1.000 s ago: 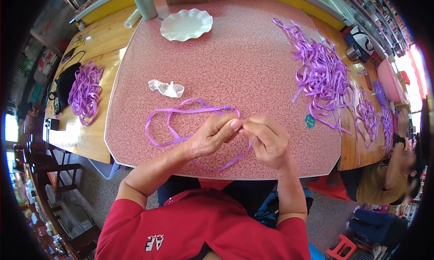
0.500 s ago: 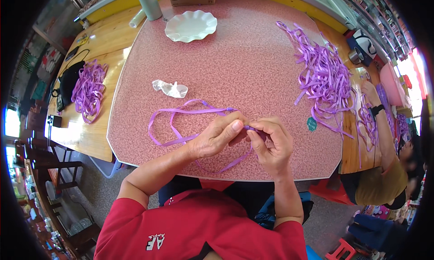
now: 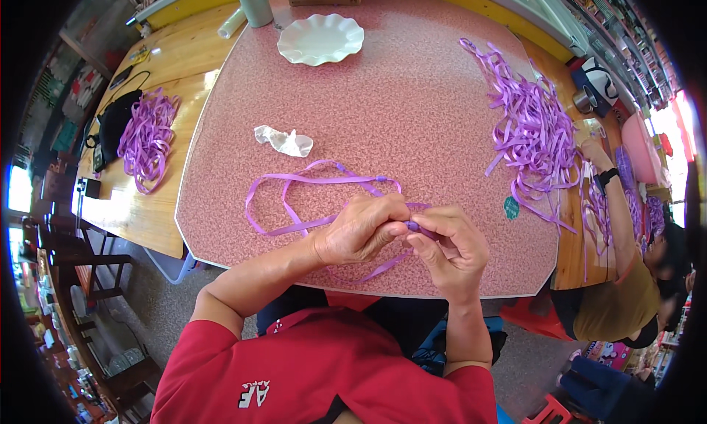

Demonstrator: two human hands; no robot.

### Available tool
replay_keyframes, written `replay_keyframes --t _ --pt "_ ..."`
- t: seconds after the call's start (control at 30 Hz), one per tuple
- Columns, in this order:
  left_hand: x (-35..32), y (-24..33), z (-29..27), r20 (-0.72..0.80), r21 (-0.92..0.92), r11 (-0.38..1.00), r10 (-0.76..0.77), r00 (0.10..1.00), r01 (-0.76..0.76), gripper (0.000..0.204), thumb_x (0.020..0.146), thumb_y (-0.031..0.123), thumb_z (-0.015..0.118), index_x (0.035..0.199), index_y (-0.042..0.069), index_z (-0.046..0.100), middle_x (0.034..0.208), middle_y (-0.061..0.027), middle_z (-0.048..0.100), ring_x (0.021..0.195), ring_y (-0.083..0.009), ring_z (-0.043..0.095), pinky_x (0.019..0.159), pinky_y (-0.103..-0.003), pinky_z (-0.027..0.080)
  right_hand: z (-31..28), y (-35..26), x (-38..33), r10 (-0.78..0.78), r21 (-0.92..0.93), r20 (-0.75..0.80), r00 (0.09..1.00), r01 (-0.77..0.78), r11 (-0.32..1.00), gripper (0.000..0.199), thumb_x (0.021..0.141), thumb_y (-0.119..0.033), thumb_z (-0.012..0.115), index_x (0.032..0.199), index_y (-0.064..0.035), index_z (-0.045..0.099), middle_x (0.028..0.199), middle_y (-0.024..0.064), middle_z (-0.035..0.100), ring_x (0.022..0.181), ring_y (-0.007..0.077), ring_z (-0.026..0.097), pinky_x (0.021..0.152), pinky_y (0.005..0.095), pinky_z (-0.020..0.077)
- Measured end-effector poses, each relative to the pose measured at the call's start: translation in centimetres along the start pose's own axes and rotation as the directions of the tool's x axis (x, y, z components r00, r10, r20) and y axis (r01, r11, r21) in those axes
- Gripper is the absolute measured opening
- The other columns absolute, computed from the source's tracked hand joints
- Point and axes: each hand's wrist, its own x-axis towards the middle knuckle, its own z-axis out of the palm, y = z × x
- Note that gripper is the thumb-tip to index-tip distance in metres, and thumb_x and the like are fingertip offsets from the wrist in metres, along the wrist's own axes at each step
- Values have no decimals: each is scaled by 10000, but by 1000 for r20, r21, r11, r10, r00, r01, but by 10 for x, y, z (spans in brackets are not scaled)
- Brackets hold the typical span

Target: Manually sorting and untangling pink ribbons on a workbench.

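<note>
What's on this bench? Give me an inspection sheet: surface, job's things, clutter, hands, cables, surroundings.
Surface: pink speckled table, set on a wooden bench.
Job's things: purple ribbon looped on the table, one part pinched between both hands.
Clutter: white plate, crumpled white wrapper, big ribbon pile at right, smaller ribbon pile on the bench, green sticker.
Hands: left hand and right hand both closed on the ribbon, fingertips meeting.
Cables: black cord beside a black bag.
Surroundings: another person seated at right; chairs at left.
</note>
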Motion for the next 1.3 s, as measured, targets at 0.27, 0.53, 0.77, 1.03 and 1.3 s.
replay_keyframes --t 0.27,0.53,0.77,1.03,1.3 --pt "0 1 1 -56 156 977 157 986 -147 186 956 216 612 980 40 558 693 -103 529 537 -293 539 454 -397 383 5 -11 1 -65 -51 -22 998 64 997 145 855 11 729 980 0 656 921 115 638 761 148 645 613 237 506" --pt "-4 3 1 -75 36 999 29 997 -26 239 1021 246 513 1003 11 552 735 -117 564 532 -255 534 466 -371 397 9 6 7 -153 -83 11 988 153 985 134 854 23 723 969 1 657 928 126 653 752 166 657 624 248 520" --pt "6 8 -1 -37 -13 992 -124 992 124 180 1017 204 528 983 27 524 700 -88 580 596 -252 611 519 -359 454 13 9 3 21 30 -79 997 -18 999 165 876 24 697 1038 14 671 952 119 630 779 159 668 624 251 559" --pt "7 3 -3 -32 -14 1000 -4 999 4 192 987 187 578 979 7 512 735 -107 592 611 -264 621 527 -361 459 12 2 5 101 181 -105 989 -80 980 134 901 0 680 1030 33 668 999 115 608 737 126 643 611 217 525" --pt "0 -3 0 -19 -32 998 51 999 -52 244 999 250 559 1024 13 509 694 -113 515 541 -268 494 485 -379 368 13 -2 1 -9 46 -100 995 14 999 137 898 9 680 1032 32 663 973 123 611 722 141 656 600 235 543"
